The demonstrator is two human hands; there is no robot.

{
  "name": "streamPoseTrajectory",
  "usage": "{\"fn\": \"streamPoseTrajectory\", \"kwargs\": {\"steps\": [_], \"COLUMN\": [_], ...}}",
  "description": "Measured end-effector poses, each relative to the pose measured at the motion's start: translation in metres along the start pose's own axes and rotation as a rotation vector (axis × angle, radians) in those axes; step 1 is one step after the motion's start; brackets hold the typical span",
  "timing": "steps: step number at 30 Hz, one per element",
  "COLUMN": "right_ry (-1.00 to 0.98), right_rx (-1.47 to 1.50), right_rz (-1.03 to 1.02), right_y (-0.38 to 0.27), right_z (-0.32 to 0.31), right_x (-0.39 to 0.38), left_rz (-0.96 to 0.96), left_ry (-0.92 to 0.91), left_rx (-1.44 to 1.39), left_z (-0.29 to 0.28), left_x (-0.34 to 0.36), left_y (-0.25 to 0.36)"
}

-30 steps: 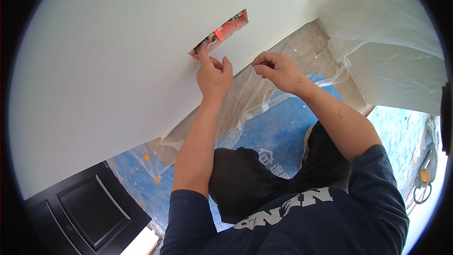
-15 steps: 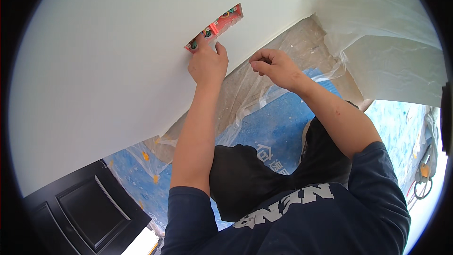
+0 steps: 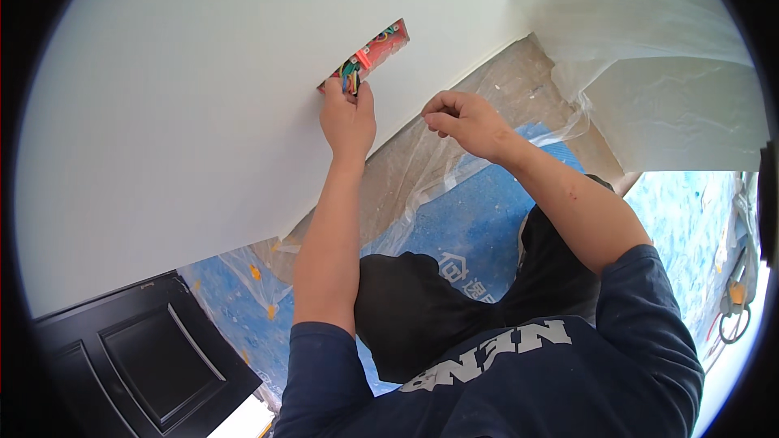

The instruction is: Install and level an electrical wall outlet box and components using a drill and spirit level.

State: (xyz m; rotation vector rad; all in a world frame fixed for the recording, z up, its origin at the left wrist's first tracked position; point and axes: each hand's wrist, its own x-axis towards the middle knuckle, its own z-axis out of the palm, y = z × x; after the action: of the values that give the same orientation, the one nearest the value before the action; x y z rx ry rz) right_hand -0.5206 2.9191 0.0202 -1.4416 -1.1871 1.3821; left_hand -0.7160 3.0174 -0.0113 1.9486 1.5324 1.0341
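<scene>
Recessed in the white wall is a long red electrical box, its opening slanting up to the right. A bundle of coloured electrical wires, green, blue and yellow among them, sticks out of its lower left end. My left hand is closed on these wires, thumb and fingers around them at the box's edge. More wires show at the upper right end of the box. To the right, apart from the wall, hovers my right hand, its fingers curled against the thumb; whatever they may hold is hidden.
Clear plastic sheeting hangs at the right and trails along the wall's foot. Blue printed floor covering lies beneath my knees. A black panelled door is at the lower left. Grey straps with a metal ring hang at the far right.
My left hand, which had its fingers inside the box, has drawn back slightly with the wires, which now stick out. My right hand has shifted a little left and down.
</scene>
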Motion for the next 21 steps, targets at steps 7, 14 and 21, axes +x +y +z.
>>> {"fn": "streamPoseTrajectory", "kwargs": {"steps": [7, 14, 21], "right_ry": [0.026, -0.103, -0.230], "right_rx": [-0.123, 0.376, 0.622], "right_rz": [-0.091, -0.210, -0.052], "right_y": [-0.004, -0.002, -0.012], "right_z": [0.010, 0.070, 0.077], "right_x": [0.043, 0.098, 0.108], "left_rz": [0.216, 0.002, -0.009], "left_ry": [-0.045, 0.137, 0.254], "left_rx": [0.104, -0.215, -0.488], "left_z": [-0.005, 0.014, 0.013], "left_x": [0.000, -0.034, -0.035], "left_y": [-0.034, -0.004, -0.030]}}
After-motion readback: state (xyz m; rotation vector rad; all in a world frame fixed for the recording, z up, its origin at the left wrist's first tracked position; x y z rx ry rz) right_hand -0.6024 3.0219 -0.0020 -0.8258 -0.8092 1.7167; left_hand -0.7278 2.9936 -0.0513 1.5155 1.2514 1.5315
